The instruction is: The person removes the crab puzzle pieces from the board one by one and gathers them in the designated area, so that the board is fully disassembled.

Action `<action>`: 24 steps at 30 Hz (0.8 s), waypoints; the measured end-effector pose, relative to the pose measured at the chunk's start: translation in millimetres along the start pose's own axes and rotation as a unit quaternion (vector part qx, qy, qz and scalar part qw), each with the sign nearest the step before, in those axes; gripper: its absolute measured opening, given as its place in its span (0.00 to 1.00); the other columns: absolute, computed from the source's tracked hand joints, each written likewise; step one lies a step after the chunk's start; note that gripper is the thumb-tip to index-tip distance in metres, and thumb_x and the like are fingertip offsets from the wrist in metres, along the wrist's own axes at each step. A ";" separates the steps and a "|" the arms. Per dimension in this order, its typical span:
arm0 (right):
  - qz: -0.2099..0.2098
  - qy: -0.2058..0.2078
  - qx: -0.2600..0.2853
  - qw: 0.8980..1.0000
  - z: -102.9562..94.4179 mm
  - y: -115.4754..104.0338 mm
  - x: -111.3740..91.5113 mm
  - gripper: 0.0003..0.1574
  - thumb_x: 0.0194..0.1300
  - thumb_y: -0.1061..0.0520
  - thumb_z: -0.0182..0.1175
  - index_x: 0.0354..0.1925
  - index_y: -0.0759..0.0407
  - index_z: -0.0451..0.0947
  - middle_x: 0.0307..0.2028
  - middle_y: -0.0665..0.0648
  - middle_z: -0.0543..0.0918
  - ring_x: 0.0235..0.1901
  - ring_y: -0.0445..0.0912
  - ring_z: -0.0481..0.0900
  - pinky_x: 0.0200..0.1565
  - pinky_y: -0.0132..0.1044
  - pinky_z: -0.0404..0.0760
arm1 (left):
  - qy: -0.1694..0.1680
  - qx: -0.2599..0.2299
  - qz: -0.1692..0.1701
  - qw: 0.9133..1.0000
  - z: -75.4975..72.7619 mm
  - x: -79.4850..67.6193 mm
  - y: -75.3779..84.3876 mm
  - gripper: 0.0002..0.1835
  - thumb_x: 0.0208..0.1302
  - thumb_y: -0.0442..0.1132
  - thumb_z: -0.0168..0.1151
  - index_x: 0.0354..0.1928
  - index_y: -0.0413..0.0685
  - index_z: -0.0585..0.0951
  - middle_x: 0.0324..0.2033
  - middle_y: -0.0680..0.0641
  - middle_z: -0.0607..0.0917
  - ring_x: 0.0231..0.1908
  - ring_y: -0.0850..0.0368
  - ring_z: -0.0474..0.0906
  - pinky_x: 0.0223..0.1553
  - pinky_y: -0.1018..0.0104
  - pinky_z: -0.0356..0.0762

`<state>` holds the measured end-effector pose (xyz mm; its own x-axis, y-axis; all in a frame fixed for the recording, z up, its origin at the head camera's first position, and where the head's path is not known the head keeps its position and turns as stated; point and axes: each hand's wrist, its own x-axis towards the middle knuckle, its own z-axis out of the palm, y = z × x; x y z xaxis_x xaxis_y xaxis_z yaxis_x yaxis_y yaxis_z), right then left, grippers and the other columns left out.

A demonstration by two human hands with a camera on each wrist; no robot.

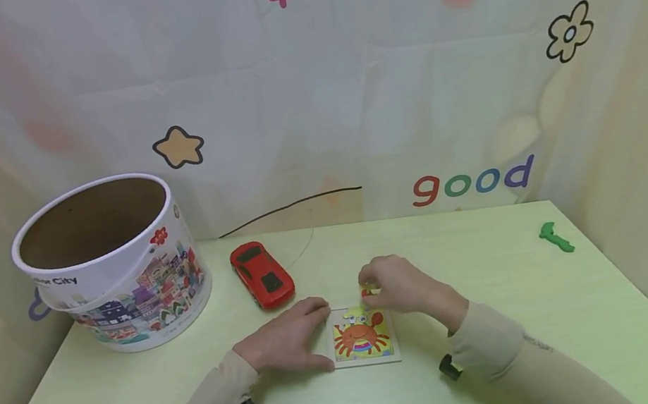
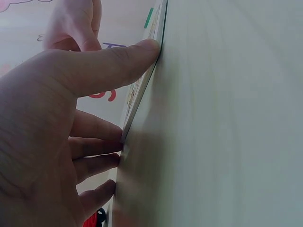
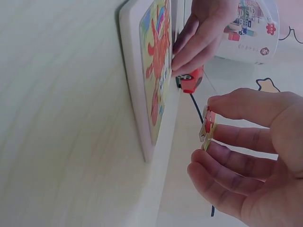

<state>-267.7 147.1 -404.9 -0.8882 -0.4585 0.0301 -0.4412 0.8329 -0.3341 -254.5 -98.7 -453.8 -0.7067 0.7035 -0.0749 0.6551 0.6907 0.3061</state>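
Note:
A small square crab puzzle board [image 1: 394,337] with a pale rim lies flat on the table, showing an orange crab on yellow. My left hand [image 1: 292,339] spans its left side. In the left wrist view, the thumb [image 2: 137,54] touches the board's edge, and the other fingers are spread along the side. Above the board's upper right corner, my right hand [image 1: 402,285] pinches a small puzzle piece [image 3: 208,124] with red and yellow print. That piece is clear of the board, and its face is partly hidden by the fingers.
Beyond the left hand stands a red toy car [image 1: 262,275]. A large white printed bucket [image 1: 139,290] with a handle is at the far left. Toward the right edge of the table [image 1: 505,286] lies a small green toy [image 1: 555,238]. A printed curtain [image 1: 305,91] hangs behind.

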 end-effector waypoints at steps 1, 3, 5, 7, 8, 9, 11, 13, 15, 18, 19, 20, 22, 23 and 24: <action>0.001 0.002 -0.003 1.000 -0.3 1.6 0.0 0.14 0.57 0.52 0.71 0.41 0.55 0.84 0.38 0.51 0.85 0.39 0.45 0.82 0.44 0.39 0.84 | -0.001 -0.001 -0.001 1.000 -0.3 0.0 0.1 0.49 0.51 0.63 0.71 0.71 0.44 0.66 0.69 0.49 0.64 0.68 0.54 0.63 0.69 0.59 0.64; 0.004 0.005 -0.008 1.000 -1.1 4.7 -0.5 0.14 0.57 0.52 0.71 0.40 0.55 0.84 0.36 0.51 0.85 0.38 0.45 0.81 0.42 0.39 0.84 | -0.001 -0.001 -0.003 1.000 -0.7 0.0 0.1 0.50 0.51 0.63 0.70 0.71 0.44 0.65 0.70 0.49 0.64 0.68 0.53 0.62 0.69 0.58 0.64; 0.006 0.007 -0.015 1.000 -1.7 7.9 -1.3 0.13 0.56 0.52 0.71 0.40 0.55 0.84 0.35 0.51 0.84 0.36 0.44 0.80 0.41 0.39 0.83 | -0.002 -0.002 -0.004 1.000 -1.0 -0.1 0.2 0.50 0.51 0.63 0.70 0.71 0.44 0.65 0.70 0.48 0.64 0.68 0.53 0.62 0.69 0.58 0.65; 0.006 0.007 -0.018 1.000 -2.3 11.2 -2.6 0.13 0.56 0.52 0.71 0.39 0.56 0.84 0.35 0.51 0.84 0.36 0.44 0.79 0.41 0.38 0.82 | -0.003 -0.002 -0.003 1.000 -0.8 -0.1 0.2 0.50 0.52 0.63 0.70 0.71 0.44 0.65 0.70 0.48 0.64 0.68 0.53 0.62 0.69 0.58 0.64; 0.007 0.007 -0.019 1.000 -3.1 12.4 -3.6 0.13 0.56 0.52 0.71 0.39 0.56 0.84 0.34 0.51 0.84 0.35 0.44 0.79 0.40 0.39 0.82 | -0.002 -0.001 -0.001 1.000 -0.8 -0.1 0.3 0.50 0.52 0.63 0.70 0.71 0.43 0.65 0.70 0.48 0.64 0.68 0.52 0.62 0.69 0.58 0.64; 0.007 0.008 -0.018 1.000 -3.8 13.6 -4.8 0.12 0.56 0.52 0.71 0.38 0.56 0.84 0.34 0.51 0.83 0.35 0.44 0.79 0.40 0.39 0.82 | -0.002 0.000 0.000 1.000 -0.7 -0.1 0.3 0.50 0.52 0.63 0.70 0.71 0.43 0.65 0.70 0.47 0.64 0.68 0.52 0.62 0.70 0.58 0.64; 0.006 0.008 -0.018 1.000 -5.2 16.4 -7.4 0.11 0.56 0.53 0.71 0.37 0.57 0.84 0.33 0.52 0.83 0.34 0.44 0.78 0.39 0.39 0.81 | -0.002 0.001 0.001 1.000 -0.4 0.0 0.6 0.50 0.52 0.63 0.69 0.71 0.43 0.65 0.70 0.47 0.64 0.69 0.52 0.61 0.70 0.58 0.63; 0.003 0.010 -0.019 1.000 -6.8 18.8 -9.9 0.10 0.56 0.54 0.70 0.37 0.57 0.84 0.32 0.52 0.83 0.33 0.44 0.77 0.38 0.39 0.80 | -0.001 0.003 0.002 1.000 0.0 0.5 0.4 0.50 0.52 0.63 0.69 0.71 0.43 0.65 0.70 0.47 0.63 0.69 0.52 0.61 0.70 0.58 0.63; 0.004 0.010 -0.021 1.000 -7.4 21.8 -11.6 0.10 0.56 0.55 0.70 0.37 0.57 0.84 0.32 0.52 0.83 0.32 0.44 0.76 0.38 0.39 0.80 | -0.001 0.003 0.002 1.000 0.1 0.6 0.3 0.50 0.52 0.63 0.69 0.71 0.43 0.65 0.70 0.47 0.63 0.69 0.52 0.61 0.70 0.58 0.63; 0.006 0.010 -0.021 1.000 -8.3 25.8 -14.0 0.11 0.56 0.56 0.70 0.38 0.58 0.84 0.32 0.52 0.83 0.33 0.44 0.76 0.38 0.39 0.80 | -0.002 0.001 0.000 1.000 0.2 0.5 -0.1 0.50 0.52 0.63 0.69 0.71 0.44 0.65 0.70 0.48 0.63 0.69 0.52 0.61 0.70 0.58 0.63; 0.008 0.010 -0.019 1.000 -8.6 26.9 -14.8 0.11 0.56 0.56 0.70 0.38 0.58 0.84 0.32 0.52 0.83 0.33 0.44 0.77 0.39 0.40 0.81 | -0.003 0.001 -0.001 1.000 0.3 0.3 -0.2 0.50 0.52 0.64 0.69 0.71 0.44 0.65 0.70 0.48 0.63 0.69 0.52 0.61 0.70 0.58 0.63; 0.009 0.010 -0.018 1.000 -8.9 28.1 -15.7 0.11 0.56 0.56 0.70 0.38 0.59 0.85 0.33 0.52 0.83 0.33 0.44 0.77 0.40 0.40 0.81 | -0.004 0.001 -0.001 1.000 0.4 0.1 -0.3 0.50 0.52 0.64 0.69 0.71 0.44 0.65 0.70 0.48 0.63 0.69 0.52 0.61 0.70 0.58 0.63; 0.009 0.012 -0.018 1.000 -9.8 30.5 -17.7 0.11 0.55 0.56 0.70 0.38 0.59 0.85 0.33 0.53 0.83 0.34 0.45 0.77 0.40 0.41 0.81 | -0.005 0.000 -0.003 1.000 0.5 -0.1 -0.4 0.50 0.52 0.64 0.69 0.71 0.44 0.65 0.70 0.48 0.63 0.69 0.52 0.61 0.70 0.57 0.63; 0.010 0.013 -0.017 1.000 -10.1 31.9 -18.6 0.11 0.55 0.56 0.70 0.38 0.59 0.85 0.33 0.53 0.83 0.34 0.45 0.77 0.40 0.41 0.81 | -0.005 -0.001 -0.003 1.000 0.6 0.0 -0.7 0.50 0.52 0.64 0.69 0.71 0.44 0.65 0.70 0.48 0.63 0.69 0.52 0.61 0.70 0.57 0.63; 0.012 0.014 -0.018 1.000 -10.1 33.5 -19.2 0.11 0.55 0.56 0.70 0.38 0.59 0.85 0.33 0.53 0.83 0.34 0.45 0.78 0.40 0.41 0.81 | -0.005 0.000 -0.002 1.000 0.7 0.1 -0.9 0.50 0.52 0.65 0.69 0.71 0.44 0.65 0.71 0.48 0.63 0.69 0.52 0.61 0.70 0.57 0.63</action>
<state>-266.7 186.9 -407.2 -0.9013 -0.4304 0.0493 -0.4242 0.8539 -0.3015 -255.0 -99.1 -454.8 -0.7062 0.7027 -0.0864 0.6525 0.6933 0.3060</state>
